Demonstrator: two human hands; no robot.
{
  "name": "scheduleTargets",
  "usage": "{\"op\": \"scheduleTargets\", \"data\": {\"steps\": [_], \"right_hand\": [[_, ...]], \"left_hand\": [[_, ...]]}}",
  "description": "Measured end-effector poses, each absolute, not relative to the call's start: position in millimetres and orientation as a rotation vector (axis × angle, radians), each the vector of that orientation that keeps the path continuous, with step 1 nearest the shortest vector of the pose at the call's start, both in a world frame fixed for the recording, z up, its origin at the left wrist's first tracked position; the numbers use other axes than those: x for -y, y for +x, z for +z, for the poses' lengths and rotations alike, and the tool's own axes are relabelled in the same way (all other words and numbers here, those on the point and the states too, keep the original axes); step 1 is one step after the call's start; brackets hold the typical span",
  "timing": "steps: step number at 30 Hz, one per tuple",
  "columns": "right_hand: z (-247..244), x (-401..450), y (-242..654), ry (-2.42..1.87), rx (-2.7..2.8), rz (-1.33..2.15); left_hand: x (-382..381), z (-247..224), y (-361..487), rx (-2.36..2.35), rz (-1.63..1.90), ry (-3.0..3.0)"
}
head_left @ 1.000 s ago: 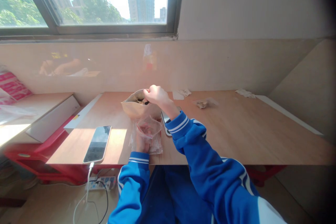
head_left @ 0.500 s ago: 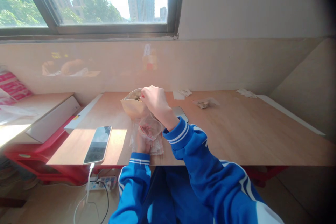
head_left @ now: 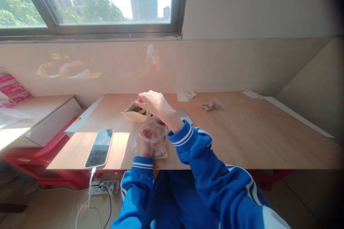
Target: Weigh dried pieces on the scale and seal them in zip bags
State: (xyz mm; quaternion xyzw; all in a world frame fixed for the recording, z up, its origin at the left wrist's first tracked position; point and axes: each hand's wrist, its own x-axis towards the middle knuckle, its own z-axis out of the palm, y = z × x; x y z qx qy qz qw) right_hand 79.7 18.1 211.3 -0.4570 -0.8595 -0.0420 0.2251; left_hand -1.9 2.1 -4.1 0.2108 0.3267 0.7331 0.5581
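Note:
My right hand [head_left: 156, 104] is closed on the upper rim of a brown paper pouch [head_left: 134, 116]. The pouch gapes open and tilts toward me, with dark and tan pieces showing inside; I cannot make out what they are. Just below and nearer to me is a clear plastic zip bag [head_left: 160, 142], its mouth spread wide. My left hand [head_left: 146, 147] grips this bag from behind and below, and its fingers show only blurrily through the plastic. The pouch's lower edge is close above the bag's mouth; whether they touch I cannot tell.
A phone [head_left: 99, 148] on a white charging cable [head_left: 91, 179] lies left on the table [head_left: 242, 136]. Behind my right wrist is a grey flat device [head_left: 185, 115]. A small filled clear bag [head_left: 208, 106] and crumpled tissues [head_left: 190, 94] lie farther back.
My right hand has moved slightly left and tipped the pouch further toward the clear bag, so more of its contents shows. My left hand stays in nearly the same place.

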Motion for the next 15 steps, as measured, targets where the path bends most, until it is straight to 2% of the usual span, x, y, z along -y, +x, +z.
{"op": "scheduleTargets", "data": {"steps": [6,15], "right_hand": [[199.6,-31.2,72.3,-1.295,2.108,-0.128],[181.3,-40.8,66.1,-1.315,2.07,-0.258]], "left_hand": [[-3.0,-6.3,-3.3,-0.79,1.716,0.471],[-4.2,-11.5,-3.8,-0.805,1.703,0.459]]}}
